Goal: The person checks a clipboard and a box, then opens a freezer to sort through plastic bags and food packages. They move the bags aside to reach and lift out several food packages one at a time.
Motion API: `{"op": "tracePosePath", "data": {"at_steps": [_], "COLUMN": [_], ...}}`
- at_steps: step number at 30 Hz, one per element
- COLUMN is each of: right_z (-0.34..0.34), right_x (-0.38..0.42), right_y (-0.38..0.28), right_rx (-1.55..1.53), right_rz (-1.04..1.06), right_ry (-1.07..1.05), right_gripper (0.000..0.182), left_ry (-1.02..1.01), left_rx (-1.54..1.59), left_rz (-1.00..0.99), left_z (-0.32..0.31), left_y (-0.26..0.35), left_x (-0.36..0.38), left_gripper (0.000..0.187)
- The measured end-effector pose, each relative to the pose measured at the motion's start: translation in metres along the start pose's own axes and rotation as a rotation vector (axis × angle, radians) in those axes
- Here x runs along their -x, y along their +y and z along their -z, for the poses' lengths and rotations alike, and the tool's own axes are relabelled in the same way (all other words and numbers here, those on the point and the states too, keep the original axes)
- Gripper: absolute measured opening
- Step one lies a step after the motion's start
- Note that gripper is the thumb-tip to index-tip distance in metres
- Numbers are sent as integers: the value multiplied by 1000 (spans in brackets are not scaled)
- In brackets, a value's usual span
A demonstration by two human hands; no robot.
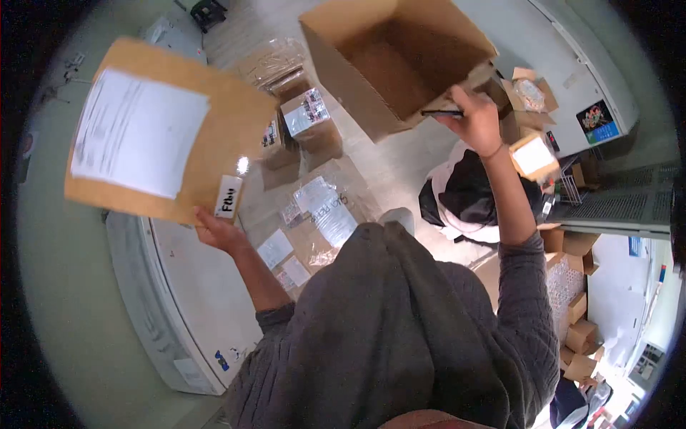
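Observation:
My left hand (219, 230) is closed on the lower edge of a flat brown parcel (236, 121), lifted at the left. A large printed white sheet (139, 132) is stuck to its face, and near the hand a small white label (228, 197) has black handwriting. My right hand (473, 120) pinches a black marker (441, 113), its fingers right at the rim of a big open cardboard box (351, 93). The inside of that box shows bare brown cardboard.
Taped parcels (311, 132) with labels stand on the floor ahead, and a wide labelled box (357, 191) lies near my feet. A black and pink bag (468, 189) sits at the right. White freezer-like cabinets (204, 286) line both sides. Another person (577, 400) is at lower right.

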State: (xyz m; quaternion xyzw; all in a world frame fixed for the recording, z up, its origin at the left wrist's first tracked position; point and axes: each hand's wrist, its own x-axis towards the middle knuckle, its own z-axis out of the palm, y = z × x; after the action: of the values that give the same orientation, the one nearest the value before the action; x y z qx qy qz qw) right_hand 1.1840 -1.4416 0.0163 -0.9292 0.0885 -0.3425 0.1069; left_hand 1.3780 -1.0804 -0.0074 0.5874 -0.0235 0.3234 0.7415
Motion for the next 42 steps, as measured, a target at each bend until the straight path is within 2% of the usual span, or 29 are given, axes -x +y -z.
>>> {"op": "tracePosePath", "data": {"at_steps": [1,3,5,7,8,9,10,11,12,13,15,17,18,19,20,22,24,26,28,31,36,38,40,42], "right_z": [0,-11,-27,-51,-69,-73,-93,-113,-126,-146,-199,-216,-202,-220,-239,-244,-252,-260,-274,-292,-353,-386,-425,-465], "right_x": [-1,-4,-7,-14,-16,-32,-38,-45,-53,-61,-58,-84,-126,-136,-145,-178,-196,-215,-233,-270,-369,-418,-471,-526], "right_y": [9,19,38,61,79,80,96,116,129,147,200,223,200,222,247,257,276,296,325,363,437,463,485,493], "right_rx": [-13,-4,62,7,-13,-2,2,-100,-41,-46,-79,-109,129,0,137,241,229,107,172,120,236,183,246,165], "right_rz": [-41,-108,-161,-137,-111,-219,-185,-170,-236,-285,-213,-459,-521,-524,-564,-578,-573,-651,-698,-757,-747,-650,-638,-563], "right_ry": [-17,-48,-117,-80,-22,-161,-107,-80,-115,-153,88,-115,-235,-183,-256,-253,-244,-180,-139,-106,-161,-151,-162,-224], "right_gripper": [33,30,31,31,33,31,29,28,27,28,34,37,42,45,44,45,45,40,34,36,41,43,44,43], "left_ry": [16,-241,-357,-369,-457,-545,-505,-552,-603,-570,-513,-440,-405,-371,-407,-451,-431,-426,-417,-399,-292,-272,-336,-269], "left_rx": [9,13,-386,-119,-198,-282,-272,-241,-204,-190,-138,-59,3,4,-30,-80,-3,45,92,73,-31,-73,-222,-217], "left_rz": [-9,130,62,203,140,82,64,129,189,169,106,134,175,153,140,129,234,246,257,163,207,215,196,177], "left_z": [-13,-30,-43,-73,-86,-97,-107,-118,-133,-145,-177,-233,-256,-270,-279,-302,-333,-363,-397,-436,-524,-557,-584,-611], "left_y": [1,-10,-19,-30,-33,-40,-52,-69,-87,-106,-138,-118,-112,-123,-137,-148,-154,-184,-217,-257,-311,-330,-349,-369], "left_x": [4,5,3,9,7,3,-2,-6,-12,-16,-34,-55,-66,-81,-93,-115,-134,-152,-166,-181,-214,-235,-257,-275], "left_gripper": [39,30,27,26,27,29,29,30,31,31,32,32,32,32,31,31,27,26,25,25,29,30,30,28]}}
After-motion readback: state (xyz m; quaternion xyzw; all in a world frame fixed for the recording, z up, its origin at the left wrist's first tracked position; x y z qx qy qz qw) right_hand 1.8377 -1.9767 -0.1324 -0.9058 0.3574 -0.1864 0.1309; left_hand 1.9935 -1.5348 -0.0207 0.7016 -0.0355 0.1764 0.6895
